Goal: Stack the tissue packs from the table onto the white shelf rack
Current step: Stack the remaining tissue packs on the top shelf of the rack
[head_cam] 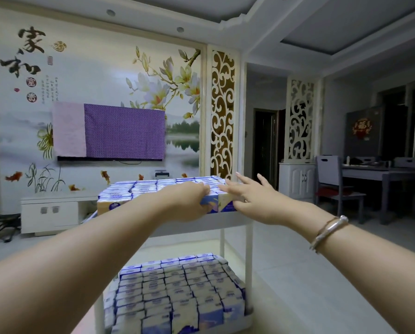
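Both arms are reaching forward from the bottom corners of the frame toward the top tier of the white shelf rack [248,239] at centre. The left hand [189,201] is gripping a tissue pack [210,201] at the near edge of that tier, its fingers [205,188] curling over the pack's top and its thumb sitting under the front face. The right hand [252,197] is lying just beside it, fingers straight and spread, pressing flat against the neighbouring pack's top and side; a metal bangle [329,231] is circling that wrist at the right of the frame. The upper tier is carrying a full layer of tissue packs [158,185] in tight rows, blue and white tops facing up. At lower centre, the bottom tier is holding another dense block of packs [177,292], stacked more than one layer deep. Behind the rack, at left, a wall-mounted television under a purple and pink cloth [110,133] is hanging against a flower mural, with a white low cabinet [52,213] below it. At far right, a grey chair [331,182] is standing by a dark dining surface [382,172].
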The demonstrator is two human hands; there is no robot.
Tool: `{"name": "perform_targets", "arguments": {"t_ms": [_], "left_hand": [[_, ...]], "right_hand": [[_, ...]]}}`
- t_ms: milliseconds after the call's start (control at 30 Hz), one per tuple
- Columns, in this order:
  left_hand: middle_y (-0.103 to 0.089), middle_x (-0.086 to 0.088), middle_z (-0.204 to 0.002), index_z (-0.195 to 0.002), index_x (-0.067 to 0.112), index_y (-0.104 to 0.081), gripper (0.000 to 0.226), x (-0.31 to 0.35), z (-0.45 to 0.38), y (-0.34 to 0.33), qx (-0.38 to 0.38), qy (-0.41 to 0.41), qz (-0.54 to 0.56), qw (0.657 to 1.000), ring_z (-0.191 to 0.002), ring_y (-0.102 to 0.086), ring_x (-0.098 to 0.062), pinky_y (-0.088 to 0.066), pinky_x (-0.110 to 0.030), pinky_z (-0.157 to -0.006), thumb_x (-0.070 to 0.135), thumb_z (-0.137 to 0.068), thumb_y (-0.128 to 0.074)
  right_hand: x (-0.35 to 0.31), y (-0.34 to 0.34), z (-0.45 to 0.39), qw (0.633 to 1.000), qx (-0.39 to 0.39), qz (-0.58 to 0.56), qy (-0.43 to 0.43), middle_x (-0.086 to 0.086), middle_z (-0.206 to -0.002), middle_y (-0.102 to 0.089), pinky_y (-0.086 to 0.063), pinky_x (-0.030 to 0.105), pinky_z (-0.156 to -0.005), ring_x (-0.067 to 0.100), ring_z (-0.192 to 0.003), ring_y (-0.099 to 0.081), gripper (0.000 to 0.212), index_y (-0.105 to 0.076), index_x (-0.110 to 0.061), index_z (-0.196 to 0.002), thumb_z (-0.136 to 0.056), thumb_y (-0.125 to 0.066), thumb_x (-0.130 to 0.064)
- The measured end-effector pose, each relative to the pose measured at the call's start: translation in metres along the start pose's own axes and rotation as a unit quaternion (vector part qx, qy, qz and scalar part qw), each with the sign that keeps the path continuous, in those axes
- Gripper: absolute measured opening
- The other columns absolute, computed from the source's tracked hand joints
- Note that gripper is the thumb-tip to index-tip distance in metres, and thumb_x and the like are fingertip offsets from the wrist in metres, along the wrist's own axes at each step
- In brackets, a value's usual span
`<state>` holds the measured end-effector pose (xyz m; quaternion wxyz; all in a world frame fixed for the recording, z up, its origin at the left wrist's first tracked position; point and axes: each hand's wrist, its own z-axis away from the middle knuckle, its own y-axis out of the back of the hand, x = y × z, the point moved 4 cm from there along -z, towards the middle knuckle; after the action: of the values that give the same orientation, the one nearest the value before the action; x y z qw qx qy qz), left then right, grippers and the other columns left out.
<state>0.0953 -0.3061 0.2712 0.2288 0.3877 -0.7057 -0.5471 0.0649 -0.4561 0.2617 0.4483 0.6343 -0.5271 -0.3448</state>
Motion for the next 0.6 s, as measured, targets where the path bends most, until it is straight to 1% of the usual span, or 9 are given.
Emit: {"name": "perform_targets", "arguments": {"t_ms": [100,133,200,267,333,433,467,533,600], "left_hand": [[-0.061,-0.008,-0.111,-0.098,0.018,-0.046,0.017,-0.003,0.009,0.006,0.020,-0.001,0.002,1.000,-0.086,-0.052,-0.021,-0.041,-0.031,-0.072,0.035,-0.096,-0.048],[-0.061,-0.008,-0.111,-0.098,0.018,-0.047,0.017,-0.007,0.014,0.009,0.035,0.000,0.008,0.999,-0.087,-0.053,-0.021,-0.042,-0.032,-0.072,0.035,-0.095,-0.048],[-0.060,-0.004,-0.119,-0.115,0.018,-0.052,0.027,-0.022,0.031,0.016,0.068,0.007,0.027,0.997,-0.100,-0.056,-0.023,-0.047,-0.034,-0.081,0.036,-0.094,-0.049],[-0.058,0.000,-0.129,-0.128,0.022,-0.050,0.036,-0.042,0.055,0.023,0.106,0.021,0.041,0.993,-0.111,-0.054,-0.022,-0.047,-0.037,-0.090,0.035,-0.094,-0.048],[-0.056,0.004,-0.132,-0.133,0.025,-0.048,0.039,-0.064,0.087,0.031,0.136,0.040,0.062,0.988,-0.113,-0.053,-0.020,-0.045,-0.035,-0.092,0.033,-0.095,-0.049],[-0.056,0.006,-0.129,-0.132,0.023,-0.050,0.037,-0.104,0.145,0.036,0.190,0.080,0.072,0.976,-0.102,-0.051,-0.013,-0.039,-0.027,-0.085,0.028,-0.095,-0.049],[-0.055,0.007,-0.130,-0.130,0.022,-0.051,0.035,-0.119,0.166,0.035,0.208,0.095,0.074,0.971,-0.104,-0.052,-0.012,-0.040,-0.027,-0.088,0.027,-0.095,-0.049],[-0.056,0.007,-0.130,-0.128,0.021,-0.053,0.034,-0.154,0.210,0.028,0.226,0.140,0.081,0.961,-0.112,-0.053,-0.012,-0.042,-0.031,-0.096,0.025,-0.095,-0.050],[-0.058,0.004,-0.127,-0.124,0.019,-0.056,0.031,-0.189,0.257,0.014,0.226,0.195,0.081,0.951,-0.108,-0.054,-0.014,-0.043,-0.032,-0.095,0.022,-0.094,-0.052]], "right_hand": [[-0.014,0.006,0.007,0.999,0.052,-0.007,0.006,-0.004,-0.159,-0.020,0.007,0.043,-0.119,0.012,-0.148,0.000,0.059,-0.025,-0.030,-0.149,-0.094,-0.037,-0.015],[-0.021,0.008,0.010,0.996,0.082,-0.023,0.014,-0.003,-0.157,-0.025,0.004,0.043,-0.119,0.012,-0.148,-0.003,0.058,-0.027,-0.028,-0.148,-0.093,-0.038,-0.014],[-0.041,0.012,0.014,0.989,0.133,-0.056,0.040,-0.003,-0.152,-0.035,-0.005,0.041,-0.120,0.013,-0.146,-0.012,0.054,-0.036,-0.025,-0.144,-0.091,-0.040,-0.012],[-0.068,0.016,0.017,0.981,0.162,-0.085,0.070,-0.003,-0.146,-0.042,-0.014,0.037,-0.119,0.012,-0.144,-0.019,0.049,-0.043,-0.023,-0.139,-0.091,-0.043,-0.011],[-0.102,0.017,0.018,0.971,0.176,-0.122,0.104,-0.002,-0.142,-0.046,-0.018,0.033,-0.117,0.012,-0.141,-0.025,0.045,-0.048,-0.021,-0.135,-0.091,-0.046,-0.009],[-0.164,0.013,0.014,0.956,0.184,-0.164,0.158,0.000,-0.134,-0.052,-0.024,0.024,-0.108,0.014,-0.134,-0.035,0.041,-0.053,-0.017,-0.128,-0.090,-0.047,-0.005],[-0.186,0.008,0.012,0.951,0.183,-0.178,0.173,0.001,-0.130,-0.054,-0.027,0.022,-0.104,0.015,-0.129,-0.040,0.039,-0.055,-0.016,-0.126,-0.089,-0.047,-0.005],[-0.231,-0.006,0.005,0.940,0.174,-0.211,0.206,0.000,-0.121,-0.057,-0.033,0.024,-0.098,0.015,-0.118,-0.046,0.036,-0.057,-0.015,-0.120,-0.088,-0.048,-0.004],[-0.279,-0.028,-0.002,0.928,0.153,-0.241,0.239,-0.001,-0.120,-0.057,-0.035,0.026,-0.098,0.014,-0.116,-0.047,0.035,-0.057,-0.015,-0.119,-0.087,-0.048,-0.004]]}}
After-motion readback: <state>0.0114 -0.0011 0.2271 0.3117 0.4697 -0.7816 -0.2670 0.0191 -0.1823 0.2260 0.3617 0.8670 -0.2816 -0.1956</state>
